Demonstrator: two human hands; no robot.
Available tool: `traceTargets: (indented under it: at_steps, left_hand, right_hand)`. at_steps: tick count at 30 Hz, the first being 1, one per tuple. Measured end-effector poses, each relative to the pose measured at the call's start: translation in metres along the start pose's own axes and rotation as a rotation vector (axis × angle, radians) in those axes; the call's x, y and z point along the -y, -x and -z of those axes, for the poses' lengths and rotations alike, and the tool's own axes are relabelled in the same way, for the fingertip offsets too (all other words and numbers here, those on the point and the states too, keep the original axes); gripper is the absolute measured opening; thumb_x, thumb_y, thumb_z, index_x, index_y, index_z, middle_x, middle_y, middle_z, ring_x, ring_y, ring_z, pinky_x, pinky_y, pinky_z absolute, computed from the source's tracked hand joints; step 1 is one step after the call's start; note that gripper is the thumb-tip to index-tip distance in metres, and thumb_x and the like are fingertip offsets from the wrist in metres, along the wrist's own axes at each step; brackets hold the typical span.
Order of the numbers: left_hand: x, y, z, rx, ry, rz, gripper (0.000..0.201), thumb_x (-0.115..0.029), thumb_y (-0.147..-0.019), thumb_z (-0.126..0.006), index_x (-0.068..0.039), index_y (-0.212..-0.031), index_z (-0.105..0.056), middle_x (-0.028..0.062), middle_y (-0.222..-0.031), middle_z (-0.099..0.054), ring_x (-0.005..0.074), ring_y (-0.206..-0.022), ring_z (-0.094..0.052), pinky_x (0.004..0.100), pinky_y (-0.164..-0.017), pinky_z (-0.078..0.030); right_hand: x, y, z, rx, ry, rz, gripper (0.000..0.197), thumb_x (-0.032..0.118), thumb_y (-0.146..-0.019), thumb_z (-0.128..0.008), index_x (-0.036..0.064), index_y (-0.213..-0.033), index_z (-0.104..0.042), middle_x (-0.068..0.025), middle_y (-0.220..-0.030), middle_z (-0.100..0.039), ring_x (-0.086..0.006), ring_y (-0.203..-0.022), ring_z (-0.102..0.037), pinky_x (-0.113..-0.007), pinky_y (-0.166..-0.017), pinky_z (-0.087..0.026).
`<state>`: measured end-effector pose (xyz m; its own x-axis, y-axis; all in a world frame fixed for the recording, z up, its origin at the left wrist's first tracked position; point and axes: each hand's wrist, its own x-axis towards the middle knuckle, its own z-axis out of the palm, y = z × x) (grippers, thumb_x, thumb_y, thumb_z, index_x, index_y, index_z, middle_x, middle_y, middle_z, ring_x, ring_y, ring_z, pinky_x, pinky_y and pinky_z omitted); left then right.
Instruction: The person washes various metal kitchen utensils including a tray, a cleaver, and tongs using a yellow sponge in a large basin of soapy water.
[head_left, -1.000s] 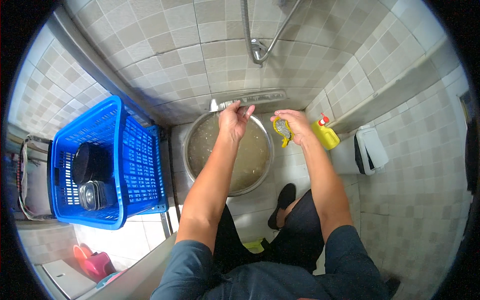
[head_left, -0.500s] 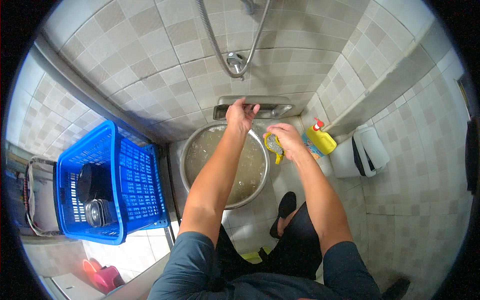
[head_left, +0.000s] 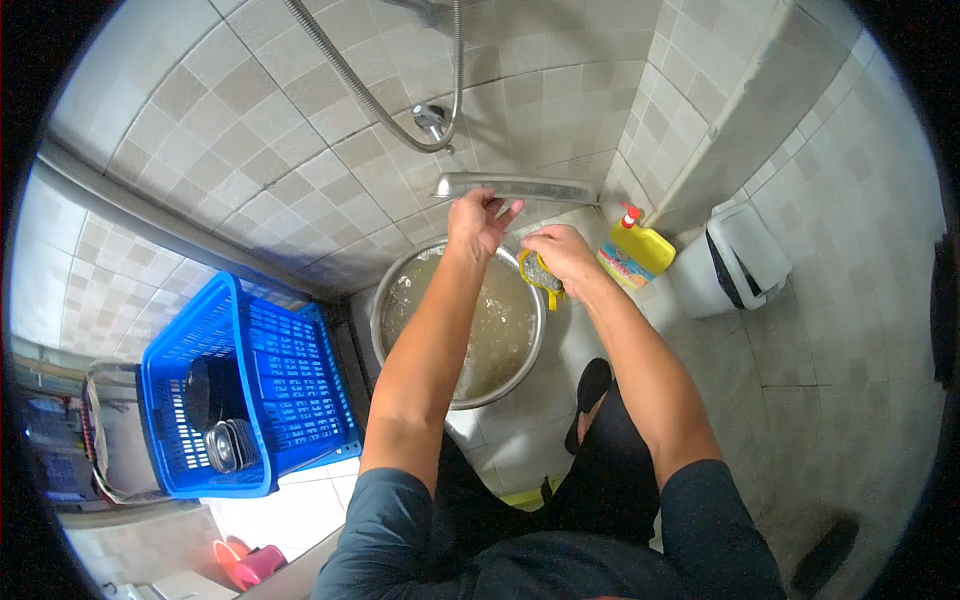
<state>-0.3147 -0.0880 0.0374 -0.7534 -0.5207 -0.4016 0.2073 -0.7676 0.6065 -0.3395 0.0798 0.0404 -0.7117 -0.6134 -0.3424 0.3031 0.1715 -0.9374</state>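
Observation:
My left hand (head_left: 478,226) reaches out above the basin, its fingers curled at the near edge of a shallow metal tray (head_left: 540,188). The tray is tilted, its long side toward me. In my right hand (head_left: 563,252) is a scrubber with grey scouring mesh and a yellow frame (head_left: 540,275), held just right of the left hand and apart from the tray. Below both hands a round metal basin (head_left: 541,330) stands on the floor, holding cloudy, greyish water with some foam.
To the left, a blue plastic basket (head_left: 300,380) contains a black container and several metal dishes (head_left: 230,445). A yellow bottle with a red pump (head_left: 640,250) stands beside a white lidded bin (head_left: 745,258) at right. A shower hose (head_left: 340,80) hangs on the tiled wall.
The tray has turned, so its hollow inside no longer shows and its side faces me. The scrubber stays in my right hand. The whole view has shifted slightly.

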Motion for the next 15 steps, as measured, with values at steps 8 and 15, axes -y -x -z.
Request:
traceTargets:
  at_steps: [8,15]
  left_hand:
    - [-0.061,0.088,0.048,-0.168,0.001,-0.047,0.008,0.0,-0.092,-0.046,0.003,-0.098,-0.05,0.012,-0.1,-0.049,0.0273,-0.086,-0.053,0.0557,-0.086,-0.057]
    - [-0.091,0.161,0.122,-0.323,-0.011,-0.273,0.012,-0.008,-0.094,-0.044,-0.001,-0.102,-0.05,0.0088,-0.089,-0.048,0.0295,-0.091,-0.057,0.0591,-0.086,-0.054]
  right_hand:
    - [0.039,0.034,-0.01,0.274,0.21,0.148,0.023,0.015,-0.086,-0.063,-0.0034,-0.098,-0.069,-0.0078,-0.084,-0.07,-0.0135,-0.079,-0.064,-0.031,-0.071,-0.05]
    - [0.053,0.005,-0.034,-0.023,0.292,0.515,0.045,0.012,-0.085,-0.058,-0.0012,-0.128,-0.055,-0.0173,-0.095,-0.071,-0.0282,-0.089,-0.068,-0.036,-0.084,-0.051]
